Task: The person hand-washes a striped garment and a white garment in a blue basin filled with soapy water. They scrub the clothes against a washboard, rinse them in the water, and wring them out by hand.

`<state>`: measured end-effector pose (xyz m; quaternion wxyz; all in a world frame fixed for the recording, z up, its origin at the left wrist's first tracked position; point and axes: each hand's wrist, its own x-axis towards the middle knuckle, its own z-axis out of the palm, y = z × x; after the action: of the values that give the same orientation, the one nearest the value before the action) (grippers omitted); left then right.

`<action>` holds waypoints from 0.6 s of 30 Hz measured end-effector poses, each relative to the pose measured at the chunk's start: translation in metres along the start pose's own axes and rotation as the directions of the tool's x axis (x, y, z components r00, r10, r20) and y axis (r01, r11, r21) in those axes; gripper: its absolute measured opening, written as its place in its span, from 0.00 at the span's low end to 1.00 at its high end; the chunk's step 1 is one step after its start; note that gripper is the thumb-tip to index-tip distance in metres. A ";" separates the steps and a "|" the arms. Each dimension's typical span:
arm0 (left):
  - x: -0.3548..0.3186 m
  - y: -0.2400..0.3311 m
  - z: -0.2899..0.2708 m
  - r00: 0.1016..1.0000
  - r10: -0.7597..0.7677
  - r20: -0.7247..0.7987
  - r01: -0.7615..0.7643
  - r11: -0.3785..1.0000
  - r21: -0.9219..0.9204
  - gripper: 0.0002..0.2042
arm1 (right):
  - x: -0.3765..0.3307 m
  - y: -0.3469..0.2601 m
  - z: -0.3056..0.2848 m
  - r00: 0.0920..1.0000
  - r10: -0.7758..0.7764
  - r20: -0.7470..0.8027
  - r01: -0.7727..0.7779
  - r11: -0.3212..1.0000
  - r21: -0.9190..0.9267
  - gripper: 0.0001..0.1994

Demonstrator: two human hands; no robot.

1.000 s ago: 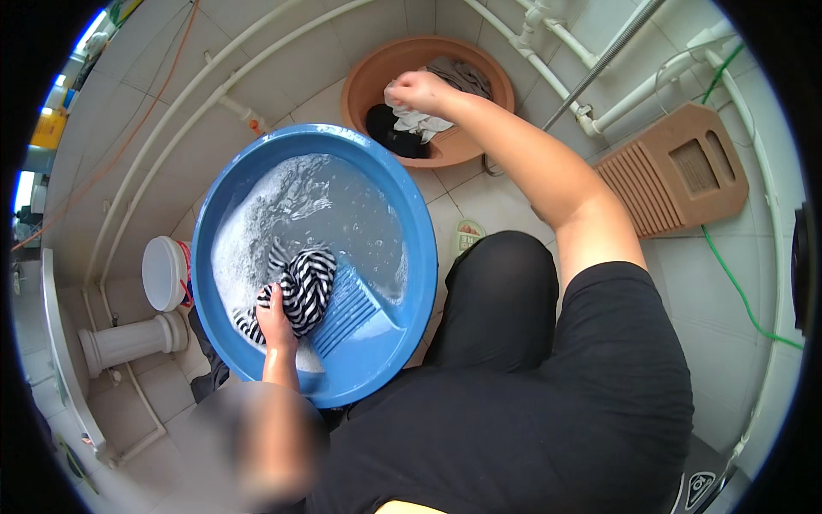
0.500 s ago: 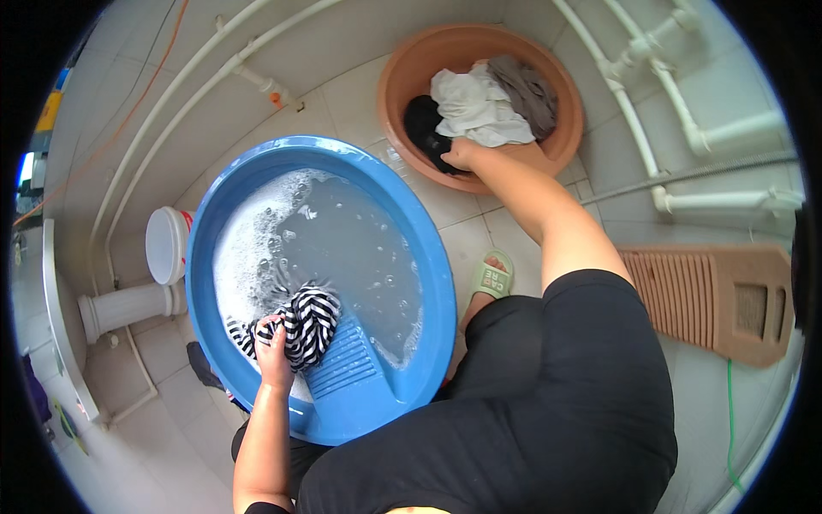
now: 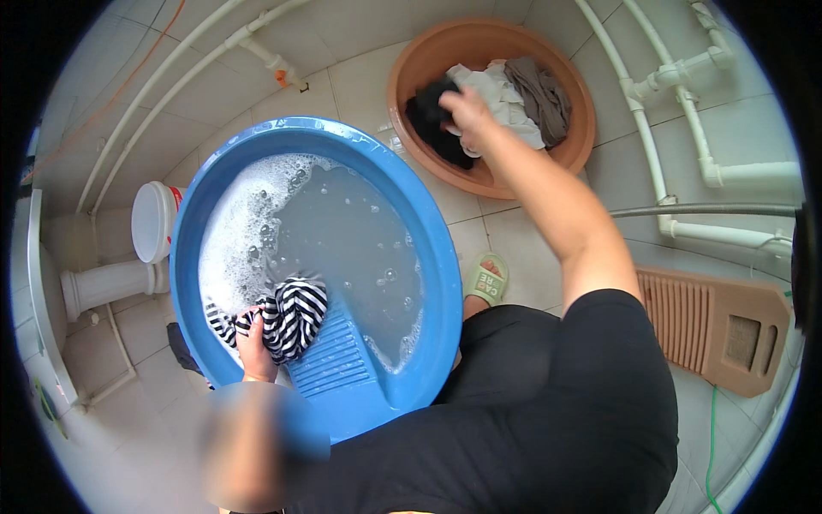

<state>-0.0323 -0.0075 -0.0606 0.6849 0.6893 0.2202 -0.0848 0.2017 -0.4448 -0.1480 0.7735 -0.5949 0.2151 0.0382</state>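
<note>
Pale tiled floor (image 3: 360,60) with white pipes (image 3: 685,128), round blue basin (image 3: 428,257) of soapy water, left hand (image 3: 255,343) gripping striped cloth (image 3: 291,313), right hand (image 3: 467,111) grasping clothes in brown tub (image 3: 411,64), 1 ribbed washboard (image 3: 711,321)

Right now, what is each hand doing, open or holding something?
Left hand: closed on the striped cloth in the blue basin.
Right hand: on the clothes in the brown basin; grip unclear.
</note>
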 end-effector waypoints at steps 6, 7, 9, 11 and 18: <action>0.004 -0.004 0.006 0.980 0.201 0.009 -0.195 0.938 0.287 0.07 | -0.014 -0.191 -0.046 0.827 -0.560 -0.057 0.563 0.823 0.078 0.15; 0.001 -0.002 0.008 0.972 0.233 -0.014 -0.215 0.917 0.336 0.07 | -0.027 -0.217 -0.040 0.800 -0.594 -0.085 0.600 0.789 0.133 0.15; 0.002 0.005 0.013 0.983 0.179 0.027 -0.178 0.927 0.329 0.07 | -0.044 -0.261 -0.057 0.661 -0.747 -0.076 0.750 0.661 0.028 0.12; -0.001 0.003 0.012 0.984 0.181 -0.006 -0.167 0.921 0.351 0.08 | -0.054 -0.293 -0.062 0.529 -0.844 -0.091 0.848 0.530 0.010 0.11; 0.006 0.005 0.011 0.980 0.190 0.052 -0.196 0.911 0.362 0.09 | -0.051 -0.323 -0.080 0.463 -0.886 0.016 0.855 0.441 -0.272 0.09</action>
<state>-0.0226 -0.0171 -0.0595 0.5513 0.8224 0.1263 -0.0616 0.2339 -0.6030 0.1475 0.5881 -0.7108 -0.0787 -0.3777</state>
